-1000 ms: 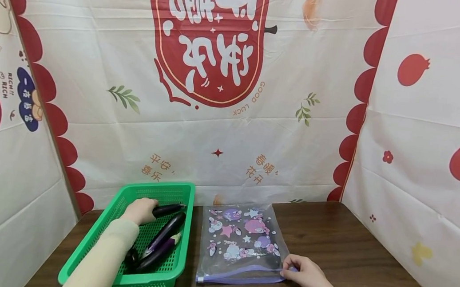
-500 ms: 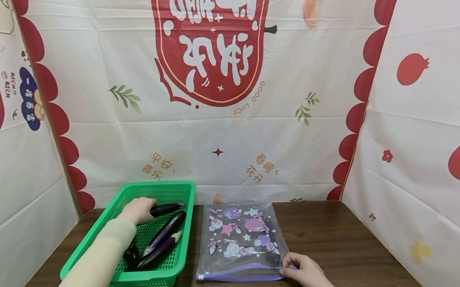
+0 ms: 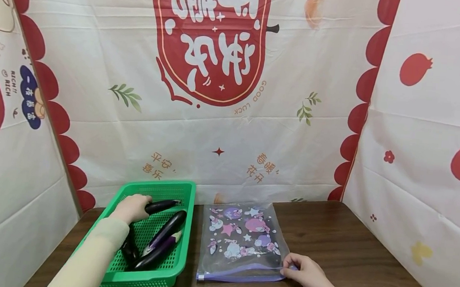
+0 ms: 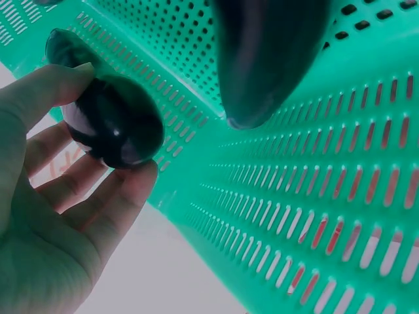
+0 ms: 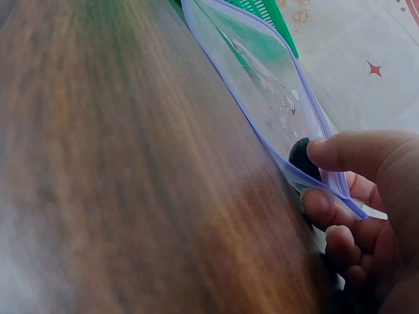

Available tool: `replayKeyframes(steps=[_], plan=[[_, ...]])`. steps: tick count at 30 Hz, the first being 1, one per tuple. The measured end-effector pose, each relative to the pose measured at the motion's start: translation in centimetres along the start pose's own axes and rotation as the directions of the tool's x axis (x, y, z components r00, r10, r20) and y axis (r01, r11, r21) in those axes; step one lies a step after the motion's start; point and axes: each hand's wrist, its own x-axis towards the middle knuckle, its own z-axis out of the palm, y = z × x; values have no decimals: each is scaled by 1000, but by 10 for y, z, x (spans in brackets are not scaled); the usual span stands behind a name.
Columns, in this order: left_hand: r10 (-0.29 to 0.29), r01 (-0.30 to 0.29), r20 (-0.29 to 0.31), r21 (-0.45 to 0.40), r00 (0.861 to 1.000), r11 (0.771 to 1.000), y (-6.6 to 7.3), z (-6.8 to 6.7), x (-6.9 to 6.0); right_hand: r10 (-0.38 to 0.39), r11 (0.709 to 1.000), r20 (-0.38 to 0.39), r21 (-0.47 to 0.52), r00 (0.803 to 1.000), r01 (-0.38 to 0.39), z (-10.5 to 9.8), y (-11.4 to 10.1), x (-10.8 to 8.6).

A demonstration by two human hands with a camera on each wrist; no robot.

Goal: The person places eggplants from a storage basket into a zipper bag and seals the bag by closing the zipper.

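Inside the green plastic basket, my left hand holds a dark purple eggplant by its near end. The left wrist view shows thumb and fingers around that glossy eggplant. Two more eggplants lie side by side below it, one dark and one with a pale green cap. Another dark eggplant lies partly under the left forearm. At the front right corner of a clear printed zip bag, my right hand pinches the purple zip edge. In the right wrist view the bag's mouth gapes.
A dark wood table carries the basket and the flat bag. White printed cloth walls the back and both sides. The zip slider sits at the bag's front left corner.
The left hand has moved a little to the left within the basket, and the held eggplant has shifted left with it. The right hand and bag stay in place.
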Motion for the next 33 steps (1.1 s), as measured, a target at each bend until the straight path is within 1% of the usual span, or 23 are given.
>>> replayKeyframes(steps=[8,17,20,26,29,33], plan=[[34,-33,-34,26,999,999,9,-12,-8,5,1000,-3,1,1000,-5,1,1,1],[60,-58,-40,39,997,998,19,-17,-17,0,1000,-6,-2,1000,0,2,0,0],[75,-73,-52,46,996,996,22,-20,-20,-4,1000,-8,-1,1000,4,2,0,0],[110,-104,-99,60,989,993,22,-25,-24,11,1000,-12,-8,1000,-11,2,1,0],[109,-102,-113,62,988,993,22,-26,-25,19,1000,-15,-17,1000,-19,2,1,1],[109,-103,-117,58,987,993,22,-27,-29,22,1000,-13,-20,1000,-22,2,0,1]])
